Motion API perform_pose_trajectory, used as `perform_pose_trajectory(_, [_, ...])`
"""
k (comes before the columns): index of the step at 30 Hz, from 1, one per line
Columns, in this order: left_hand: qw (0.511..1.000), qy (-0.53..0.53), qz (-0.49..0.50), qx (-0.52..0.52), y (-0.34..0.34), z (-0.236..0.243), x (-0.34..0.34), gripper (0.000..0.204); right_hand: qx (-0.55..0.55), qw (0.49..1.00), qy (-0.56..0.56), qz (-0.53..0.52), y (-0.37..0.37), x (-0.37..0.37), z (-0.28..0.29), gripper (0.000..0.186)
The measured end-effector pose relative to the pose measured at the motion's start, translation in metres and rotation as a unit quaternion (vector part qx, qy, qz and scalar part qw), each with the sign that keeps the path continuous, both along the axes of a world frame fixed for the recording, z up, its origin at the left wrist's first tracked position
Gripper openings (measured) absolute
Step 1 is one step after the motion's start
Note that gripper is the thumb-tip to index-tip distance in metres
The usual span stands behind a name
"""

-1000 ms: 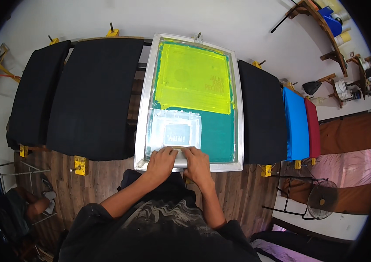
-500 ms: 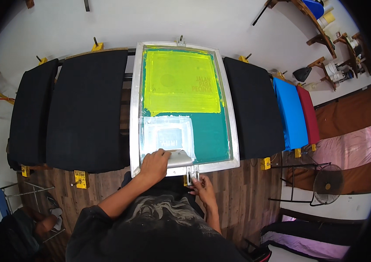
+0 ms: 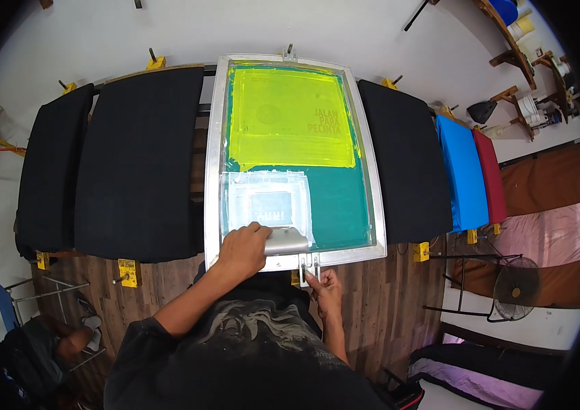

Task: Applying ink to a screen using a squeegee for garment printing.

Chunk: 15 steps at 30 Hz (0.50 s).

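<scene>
A silk-screen printing frame [image 3: 213,157] with metal edges lies before me; its mesh is green, with a large yellow area at the far end and a white ink patch [image 3: 236,195] at the near left. My left hand [image 3: 243,251] grips a grey metal-handled squeegee [image 3: 290,239] over the near edge of the white patch; its blade is hidden. At the frame's near edge, slightly right of centre, is a slotted metal bracket [image 3: 310,263]. Curled fingers and thumb of my right hand [image 3: 328,294] close on that bracket from below.
Black cloth-covered boards [image 3: 138,164] flank the frame, with a blue board [image 3: 463,174] and a red board [image 3: 489,176] farther right. Yellow clamp blocks [image 3: 128,272] line the row. A standing fan [image 3: 517,290] is at the right. Another person's leg [image 3: 74,339] shows at lower left.
The whole view has shifted slightly, so the frame appears a little higher and farther right. Both hands keep their holds; the squeegee is at nearly the same place on the mesh.
</scene>
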<state>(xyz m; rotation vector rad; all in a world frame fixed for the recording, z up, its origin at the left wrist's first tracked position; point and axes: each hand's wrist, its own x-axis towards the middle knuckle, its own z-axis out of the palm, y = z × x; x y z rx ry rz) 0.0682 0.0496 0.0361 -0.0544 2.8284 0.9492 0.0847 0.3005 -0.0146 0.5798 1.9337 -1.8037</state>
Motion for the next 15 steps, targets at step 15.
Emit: perform_pose_trajectory(15, [0.999, 0.039, 0.003, 0.003, -0.0011, -0.0045, 0.0014, 0.033, 0.006, 1.000, 0.005, 0.024, -0.0001, -0.0030, 0.0019, 0.035])
